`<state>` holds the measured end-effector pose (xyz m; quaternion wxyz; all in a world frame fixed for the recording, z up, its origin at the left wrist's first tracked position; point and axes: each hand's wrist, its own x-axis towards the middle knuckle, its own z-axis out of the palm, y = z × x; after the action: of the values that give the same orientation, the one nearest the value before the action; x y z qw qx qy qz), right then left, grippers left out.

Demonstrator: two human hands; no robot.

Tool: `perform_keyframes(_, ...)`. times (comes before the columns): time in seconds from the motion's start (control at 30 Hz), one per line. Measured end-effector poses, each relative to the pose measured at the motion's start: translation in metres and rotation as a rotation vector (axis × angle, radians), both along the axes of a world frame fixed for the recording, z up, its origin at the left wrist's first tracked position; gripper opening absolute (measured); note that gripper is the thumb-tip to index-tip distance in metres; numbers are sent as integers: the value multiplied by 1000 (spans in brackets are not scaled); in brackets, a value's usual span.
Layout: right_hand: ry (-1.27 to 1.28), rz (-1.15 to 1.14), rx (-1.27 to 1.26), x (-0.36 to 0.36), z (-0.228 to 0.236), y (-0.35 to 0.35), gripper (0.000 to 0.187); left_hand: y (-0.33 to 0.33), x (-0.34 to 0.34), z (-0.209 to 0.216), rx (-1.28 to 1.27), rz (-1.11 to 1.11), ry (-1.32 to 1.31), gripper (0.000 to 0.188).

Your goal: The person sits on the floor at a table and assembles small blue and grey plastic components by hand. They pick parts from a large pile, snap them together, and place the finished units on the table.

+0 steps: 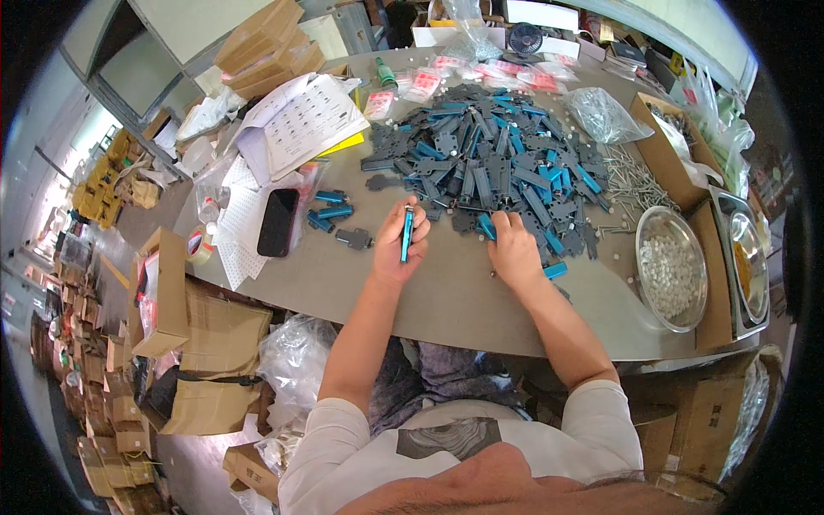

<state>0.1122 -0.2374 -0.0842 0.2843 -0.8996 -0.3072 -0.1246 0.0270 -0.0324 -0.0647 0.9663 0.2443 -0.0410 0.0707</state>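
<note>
My left hand [390,251] is closed around a narrow bright-blue part [406,239], which stands upright in the fingers above the table. My right hand [517,253] is at the near edge of a big heap of dark grey and blue plastic parts [481,172]. Its fingers pinch a short blue piece [487,226], partly hidden by the fingertips. Another blue piece [555,270] lies beside my right wrist. Left of my left hand, several blue-and-dark parts [333,209] and a flat dark grey piece [353,239] lie apart from the heap.
A black phone [278,223] and papers [300,124] lie at the left. Long screws [633,180] are spread right of the heap, near a steel bowl [672,268] of small white pieces. Plastic bags [605,116], a cardboard box [678,142] and a small fan [525,39] stand farther back.
</note>
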Motion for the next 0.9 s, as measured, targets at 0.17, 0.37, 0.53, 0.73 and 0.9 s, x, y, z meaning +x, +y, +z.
perform_keyframes(0.17, -53, 40, 139, 0, 10, -6, 30, 7, -2, 1, 170, 216, 31, 16)
perform_keyframes(0.37, 37, 32, 426, 4, 22, -6, 20, 112, -6, -44, 1437, 1047, 460, 17)
perform_keyframes(0.53, 351, 90, 577, 1, 30, -7, 19, 95, -11, -18, 2400, 1367, 516, 17)
perform_keyframes(0.73, 1067, 328, 1036, 9, 19, -8, 15, 28, 24, -31, 2454, 894, 113, 18)
perform_keyframes(0.9, 1148, 298, 1150, 9, 19, -10, 14, 19, 27, -11, 2177, 513, 282, 21)
